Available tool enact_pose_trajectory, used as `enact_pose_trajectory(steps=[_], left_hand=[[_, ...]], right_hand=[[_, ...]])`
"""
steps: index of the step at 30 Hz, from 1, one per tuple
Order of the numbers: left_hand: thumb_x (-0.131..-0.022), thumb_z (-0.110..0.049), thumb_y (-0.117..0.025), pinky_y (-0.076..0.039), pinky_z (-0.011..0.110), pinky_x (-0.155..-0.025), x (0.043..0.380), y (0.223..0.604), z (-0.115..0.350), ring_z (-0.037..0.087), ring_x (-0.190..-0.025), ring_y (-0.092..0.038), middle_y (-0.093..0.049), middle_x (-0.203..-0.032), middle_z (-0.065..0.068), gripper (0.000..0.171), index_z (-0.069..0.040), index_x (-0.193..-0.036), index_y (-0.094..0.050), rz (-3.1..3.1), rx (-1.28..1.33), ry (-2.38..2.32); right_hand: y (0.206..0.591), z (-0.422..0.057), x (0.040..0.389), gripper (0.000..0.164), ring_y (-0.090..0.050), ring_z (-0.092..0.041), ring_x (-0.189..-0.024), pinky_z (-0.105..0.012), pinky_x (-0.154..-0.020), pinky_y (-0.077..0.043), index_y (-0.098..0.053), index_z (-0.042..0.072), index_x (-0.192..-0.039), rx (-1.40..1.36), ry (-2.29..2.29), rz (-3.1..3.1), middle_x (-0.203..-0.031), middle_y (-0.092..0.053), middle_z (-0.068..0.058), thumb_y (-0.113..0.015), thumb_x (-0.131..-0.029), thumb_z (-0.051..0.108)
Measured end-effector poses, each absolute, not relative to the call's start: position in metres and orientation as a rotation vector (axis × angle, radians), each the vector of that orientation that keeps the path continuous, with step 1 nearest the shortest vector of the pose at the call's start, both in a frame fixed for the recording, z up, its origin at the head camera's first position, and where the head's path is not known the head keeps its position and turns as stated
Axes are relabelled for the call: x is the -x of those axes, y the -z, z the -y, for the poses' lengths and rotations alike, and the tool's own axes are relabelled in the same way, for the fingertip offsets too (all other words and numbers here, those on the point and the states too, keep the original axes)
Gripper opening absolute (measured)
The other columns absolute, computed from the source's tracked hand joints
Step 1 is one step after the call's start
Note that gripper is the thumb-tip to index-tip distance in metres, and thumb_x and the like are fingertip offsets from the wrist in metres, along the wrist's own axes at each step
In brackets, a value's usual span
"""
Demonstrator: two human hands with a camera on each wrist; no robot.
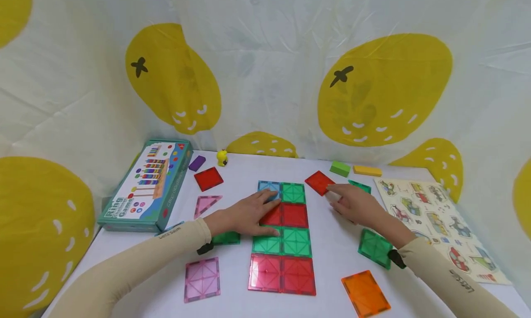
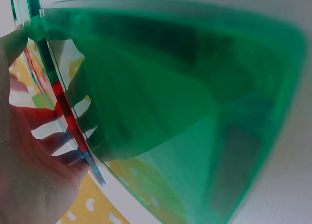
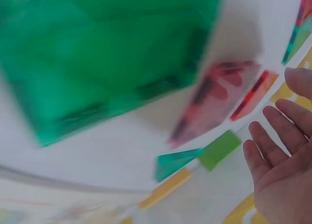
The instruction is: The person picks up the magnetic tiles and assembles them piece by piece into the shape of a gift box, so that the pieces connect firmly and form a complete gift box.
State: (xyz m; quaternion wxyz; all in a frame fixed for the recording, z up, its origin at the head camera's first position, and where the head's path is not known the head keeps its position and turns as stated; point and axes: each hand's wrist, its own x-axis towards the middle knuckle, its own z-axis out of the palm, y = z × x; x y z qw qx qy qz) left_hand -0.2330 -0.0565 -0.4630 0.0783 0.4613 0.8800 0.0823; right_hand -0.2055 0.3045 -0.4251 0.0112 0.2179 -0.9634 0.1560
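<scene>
Several square magnetic tiles form a two-column block, with red tiles point(image 1: 298, 275) at its near end, green tiles point(image 1: 297, 242) above them, then red, then a blue tile point(image 1: 265, 186) beside a green one. My left hand point(image 1: 248, 213) rests on the left column, fingers spread across its blue, red and green tiles. To the right, my right hand point(image 1: 356, 203) is beside a loose red tile point(image 1: 318, 182), fingertips near its right corner. The right wrist view shows that hand's fingers extended, with a pinkish tile point(image 3: 214, 104) and a red tile point(image 3: 253, 95) close by.
Loose tiles lie around: pink point(image 1: 202, 279), orange point(image 1: 366, 294), green point(image 1: 374, 248) and red point(image 1: 209, 178). A ring game box point(image 1: 147, 184) stands left, a picture puzzle board point(image 1: 439, 226) right. Green point(image 1: 340, 168) and yellow blocks point(image 1: 367, 170) and a yellow figurine point(image 1: 222, 157) sit behind.
</scene>
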Motion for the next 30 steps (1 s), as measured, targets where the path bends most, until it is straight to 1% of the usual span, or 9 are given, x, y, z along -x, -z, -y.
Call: enact_pose_trajectory(steps=[2, 3, 5, 11, 16, 19, 24, 30], left_hand=[[-0.096, -0.073, -0.057, -0.033, 0.045, -0.121, 0.233, 0.463, 0.057, 0.032, -0.158, -0.017, -0.022, -0.172, 0.014, 0.099, -0.011, -0.168, -0.029, -2.631, -1.373, -0.259], [-0.096, -0.073, -0.057, -0.033, 0.045, -0.121, 0.233, 0.463, 0.057, 0.032, -0.158, -0.016, -0.022, -0.172, 0.014, 0.099, -0.011, -0.168, -0.029, -2.630, -1.368, -0.263], [-0.097, -0.073, -0.057, -0.032, 0.045, -0.121, 0.233, 0.464, 0.058, 0.033, -0.158, -0.016, -0.022, -0.172, 0.014, 0.098, -0.011, -0.168, -0.029, -2.632, -1.368, -0.276], [-0.097, -0.073, -0.057, -0.034, 0.046, -0.120, 0.234, 0.466, 0.059, 0.032, -0.158, -0.016, -0.023, -0.171, 0.013, 0.098, -0.011, -0.168, -0.029, -2.630, -1.375, -0.286], [-0.097, -0.072, -0.057, -0.034, 0.046, -0.120, 0.233, 0.466, 0.058, 0.031, -0.158, -0.016, -0.023, -0.172, 0.012, 0.098, -0.012, -0.168, -0.028, -2.627, -1.371, -0.291], [-0.097, -0.073, -0.056, -0.033, 0.046, -0.121, 0.233, 0.467, 0.058, 0.031, -0.159, -0.015, -0.022, -0.172, 0.012, 0.098, -0.013, -0.169, -0.027, -2.628, -1.364, -0.282], [-0.097, -0.074, -0.055, -0.033, 0.047, -0.121, 0.232, 0.467, 0.058, 0.032, -0.159, -0.015, -0.022, -0.172, 0.013, 0.098, -0.012, -0.169, -0.028, -2.631, -1.362, -0.289], [-0.097, -0.073, -0.055, -0.032, 0.047, -0.121, 0.233, 0.467, 0.058, 0.033, -0.159, -0.015, -0.021, -0.172, 0.013, 0.098, -0.012, -0.169, -0.027, -2.629, -1.364, -0.281]], right_hand=[[0.427, -0.314, 0.199, 0.050, -0.064, -0.036, -0.113, -0.057, -0.095, -0.056, -0.063, 0.001, -0.143, -0.655, -0.484, 3.008, -0.134, -0.067, -0.019, -0.077, -0.098, 0.019], [0.429, -0.318, 0.196, 0.050, -0.062, -0.037, -0.117, -0.058, -0.097, -0.055, -0.064, 0.001, -0.142, -0.646, -0.474, 3.006, -0.133, -0.068, -0.018, -0.078, -0.098, 0.019], [0.430, -0.323, 0.191, 0.052, -0.063, -0.039, -0.116, -0.058, -0.096, -0.055, -0.064, -0.002, -0.140, -0.620, -0.484, 3.006, -0.130, -0.069, -0.019, -0.080, -0.096, 0.019], [0.438, -0.330, 0.179, 0.063, -0.061, -0.045, -0.120, -0.058, -0.091, -0.058, -0.060, -0.005, -0.143, -0.504, -0.458, 3.025, -0.137, -0.064, -0.026, -0.085, -0.092, 0.023], [0.445, -0.332, 0.175, 0.069, -0.058, -0.046, -0.116, -0.057, -0.085, -0.060, -0.058, -0.007, -0.145, -0.398, -0.508, 3.039, -0.137, -0.060, -0.029, -0.086, -0.091, 0.026], [0.448, -0.333, 0.175, 0.070, -0.056, -0.047, -0.119, -0.059, -0.087, -0.059, -0.056, -0.008, -0.146, -0.350, -0.531, 3.054, -0.138, -0.058, -0.031, -0.084, -0.092, 0.026], [0.452, -0.333, 0.177, 0.067, -0.052, -0.049, -0.123, -0.062, -0.093, -0.056, -0.055, -0.012, -0.145, -0.354, -0.555, 3.040, -0.142, -0.054, -0.033, -0.082, -0.093, 0.022], [0.450, -0.331, 0.177, 0.065, -0.054, -0.048, -0.121, -0.059, -0.089, -0.058, -0.057, -0.012, -0.143, -0.374, -0.614, 3.022, -0.142, -0.053, -0.033, -0.084, -0.092, 0.019]])
